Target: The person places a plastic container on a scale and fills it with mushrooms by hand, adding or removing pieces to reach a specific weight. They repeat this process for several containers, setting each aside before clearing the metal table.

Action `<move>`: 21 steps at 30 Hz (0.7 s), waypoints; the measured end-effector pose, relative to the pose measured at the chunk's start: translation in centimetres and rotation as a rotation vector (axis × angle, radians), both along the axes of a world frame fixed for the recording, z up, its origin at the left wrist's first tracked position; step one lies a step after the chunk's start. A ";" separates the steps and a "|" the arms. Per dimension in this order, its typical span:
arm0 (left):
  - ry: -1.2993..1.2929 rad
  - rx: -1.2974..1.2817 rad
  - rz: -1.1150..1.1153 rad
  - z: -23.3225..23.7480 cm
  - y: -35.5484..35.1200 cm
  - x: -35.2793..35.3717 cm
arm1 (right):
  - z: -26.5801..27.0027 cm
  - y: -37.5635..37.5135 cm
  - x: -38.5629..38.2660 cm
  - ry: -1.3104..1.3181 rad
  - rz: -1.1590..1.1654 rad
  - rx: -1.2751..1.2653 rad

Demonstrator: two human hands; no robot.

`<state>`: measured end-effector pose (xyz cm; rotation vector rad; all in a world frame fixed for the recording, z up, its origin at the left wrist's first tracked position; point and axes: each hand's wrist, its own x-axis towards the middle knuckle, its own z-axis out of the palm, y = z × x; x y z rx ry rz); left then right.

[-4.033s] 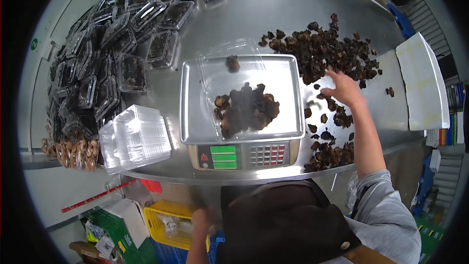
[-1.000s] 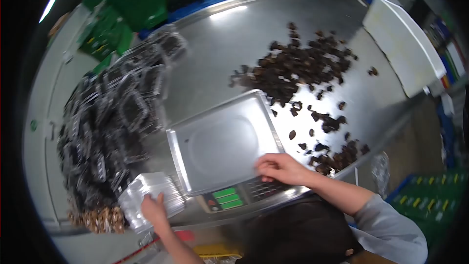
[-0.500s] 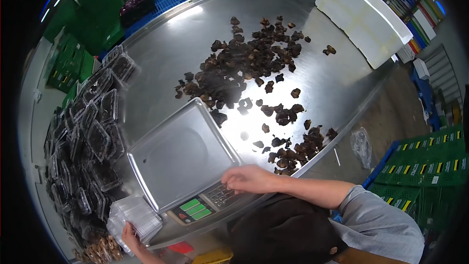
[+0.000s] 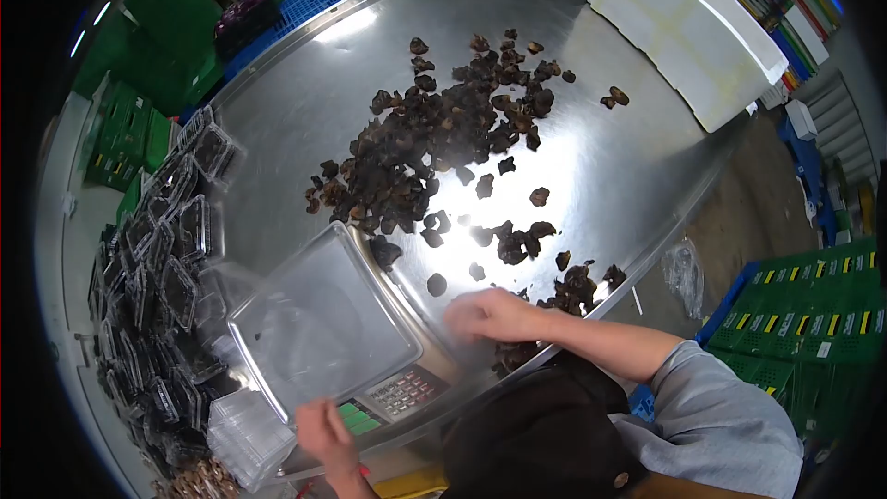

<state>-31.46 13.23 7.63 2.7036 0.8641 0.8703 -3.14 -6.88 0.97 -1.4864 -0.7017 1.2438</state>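
We are seeing our left hand hovering low left of centre, by the front edge of the scale; half a second ago it was gripping the stack of empties at lower left. Its fingers are curling, but blur is keeping us from telling whether they are holding anything. A smeared clear box is now showing over the pan, which was bare but for a speck. Our right hand is moving off the keypad towards the dark pieces, which are spreading from upper centre to just right of it; we cannot tell its grip. Filled boxes are lying at left.
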 end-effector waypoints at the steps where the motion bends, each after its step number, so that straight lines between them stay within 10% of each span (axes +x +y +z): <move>1: 0.143 -0.084 -0.093 -0.4 -0.4 1.0 | 0.7 0.0 1.7 0.002 -0.008 -0.056; 6: 0.424 -0.292 -0.165 0.5 -1.0 3.4 | -1.6 0.5 12.7 -0.452 -0.072 -0.048; 12: 0.011 -0.531 -0.118 3.1 -5.2 17.2 | -1.7 7.6 27.7 -1.079 -0.186 0.151; 21: 0.217 -0.455 0.392 -12.6 -1.5 35.1 | -5.0 12.6 31.1 -1.107 0.064 -0.398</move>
